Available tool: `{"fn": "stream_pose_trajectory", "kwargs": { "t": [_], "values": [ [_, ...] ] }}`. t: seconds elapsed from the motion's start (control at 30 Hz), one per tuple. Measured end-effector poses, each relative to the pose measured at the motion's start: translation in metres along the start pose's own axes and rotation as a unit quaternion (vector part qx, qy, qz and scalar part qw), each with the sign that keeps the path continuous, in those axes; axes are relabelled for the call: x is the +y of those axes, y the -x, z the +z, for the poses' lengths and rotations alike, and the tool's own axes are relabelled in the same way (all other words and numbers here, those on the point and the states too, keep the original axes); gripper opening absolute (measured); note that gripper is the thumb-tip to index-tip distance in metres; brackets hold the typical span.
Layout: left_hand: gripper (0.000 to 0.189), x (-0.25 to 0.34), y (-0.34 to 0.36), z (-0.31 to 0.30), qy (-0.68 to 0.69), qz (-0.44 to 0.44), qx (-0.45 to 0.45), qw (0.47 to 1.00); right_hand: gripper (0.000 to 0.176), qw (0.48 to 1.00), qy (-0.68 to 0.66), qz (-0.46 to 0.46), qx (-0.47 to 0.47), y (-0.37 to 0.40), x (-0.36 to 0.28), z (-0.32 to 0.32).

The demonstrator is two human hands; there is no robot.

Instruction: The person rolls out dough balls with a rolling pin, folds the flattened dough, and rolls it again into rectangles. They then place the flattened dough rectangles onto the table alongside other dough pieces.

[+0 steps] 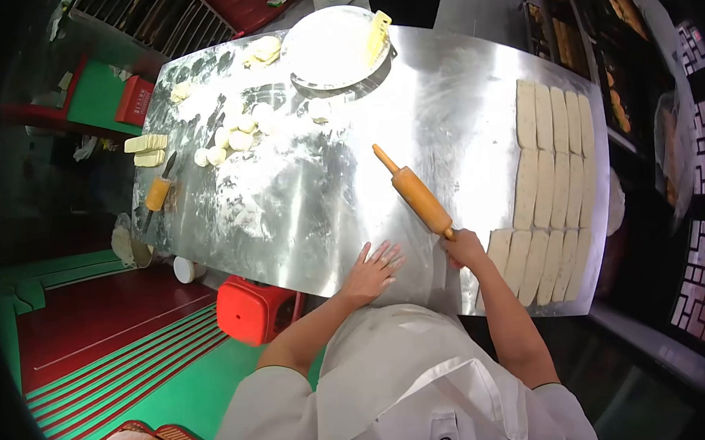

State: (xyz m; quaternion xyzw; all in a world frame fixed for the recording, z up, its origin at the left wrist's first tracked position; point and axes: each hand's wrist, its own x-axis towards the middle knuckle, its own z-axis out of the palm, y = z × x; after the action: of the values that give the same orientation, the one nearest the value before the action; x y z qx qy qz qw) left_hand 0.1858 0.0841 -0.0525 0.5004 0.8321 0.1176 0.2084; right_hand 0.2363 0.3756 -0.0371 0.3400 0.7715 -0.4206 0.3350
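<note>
My right hand (463,249) is wrapped round the near handle of a wooden rolling pin (422,199), which points away and to the left over the steel table (322,247). My left hand (373,274) lies flat with spread fingers at the table's near edge, holding nothing. Right of my right hand, long pale dough strips (538,182) lie side by side in rows. Several round dough balls (241,139) sit on the floured left part of the table. Beyond them is a larger lump of dough (261,51).
A round white tray (328,48) with a yellow scraper (377,37) stands at the table's far edge. At the left edge lie another roller (157,193) and stacked pale blocks (148,143). A red stool (248,311) stands below the near left edge. Racks of trays (560,34) rise at the right.
</note>
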Motion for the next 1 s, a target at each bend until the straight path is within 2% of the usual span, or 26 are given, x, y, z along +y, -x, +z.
{"fn": "stream_pose_trajectory", "kwargs": {
  "t": [0.03,0.1,0.17,0.23,0.27,0.37,0.4,0.47,0.5,0.57,0.63,0.7,0.77,0.83,0.9,0.97,1.0],
  "values": [
    [0.061,-0.008,-0.001,-0.002,-0.002,0.007,0.006,1.0,0.025,1.0,-0.018,-0.02,0.016,0.001,0.001,0.001],
    [0.062,-0.051,-0.019,-0.018,-0.021,-0.074,0.067,0.995,0.027,0.998,-0.023,-0.039,0.042,-0.002,-0.01,-0.003],
    [0.063,-0.111,-0.044,-0.039,-0.017,-0.17,0.161,0.972,0.035,0.994,-0.095,0.05,0.023,-0.003,-0.015,-0.003],
    [0.067,-0.165,-0.075,-0.068,0.089,-0.261,0.289,0.917,0.04,0.989,-0.12,0.068,0.051,-0.019,-0.003,0.007],
    [0.067,-0.189,-0.091,-0.086,0.101,-0.272,0.334,0.897,0.041,0.983,-0.147,0.089,0.056,-0.011,-0.014,0.005],
    [0.066,-0.238,-0.138,-0.143,0.109,-0.271,0.378,0.878,0.039,0.974,-0.194,0.103,0.063,-0.007,-0.023,0.007],
    [0.066,-0.241,-0.149,-0.165,0.114,-0.263,0.381,0.879,0.039,0.973,-0.195,0.104,0.072,-0.009,-0.02,0.009],
    [0.064,-0.243,-0.167,-0.204,0.145,-0.282,0.142,0.938,0.039,0.972,-0.186,0.111,0.095,-0.013,-0.013,0.014],
    [0.064,-0.255,-0.178,-0.203,0.148,-0.275,0.144,0.939,0.039,0.97,-0.187,0.113,0.103,-0.015,-0.012,0.016],
    [0.06,-0.289,-0.194,-0.185,0.126,-0.225,0.216,0.942,0.039,0.964,-0.197,0.129,0.121,-0.017,-0.01,0.02],
    [0.057,-0.295,-0.202,-0.187,0.149,-0.238,0.289,0.915,0.038,0.961,-0.205,0.126,0.133,-0.017,-0.009,0.02],
    [0.055,-0.272,-0.198,-0.182,0.08,-0.223,0.284,0.929,0.037,0.962,-0.209,0.129,0.12,-0.015,-0.009,0.02],
    [0.053,-0.248,-0.182,-0.155,0.093,-0.141,0.251,0.953,0.037,0.962,-0.197,0.147,0.122,-0.016,-0.012,0.021],
    [0.053,-0.214,-0.144,-0.142,0.087,-0.057,0.148,0.983,0.036,0.96,-0.189,0.163,0.125,-0.021,-0.011,0.02],
    [0.056,-0.214,-0.106,-0.118,0.051,-0.037,0.159,0.985,0.036,0.973,-0.149,0.123,0.129,-0.026,0.004,0.024],
    [0.056,-0.218,-0.079,-0.119,0.052,-0.192,0.198,0.96,0.036,0.969,-0.174,0.132,0.12,-0.02,-0.006,0.019],
    [0.057,-0.222,-0.071,-0.115,0.07,-0.215,0.219,0.949,0.035,0.965,-0.193,0.134,0.115,-0.016,-0.011,0.018]
  ]
}}
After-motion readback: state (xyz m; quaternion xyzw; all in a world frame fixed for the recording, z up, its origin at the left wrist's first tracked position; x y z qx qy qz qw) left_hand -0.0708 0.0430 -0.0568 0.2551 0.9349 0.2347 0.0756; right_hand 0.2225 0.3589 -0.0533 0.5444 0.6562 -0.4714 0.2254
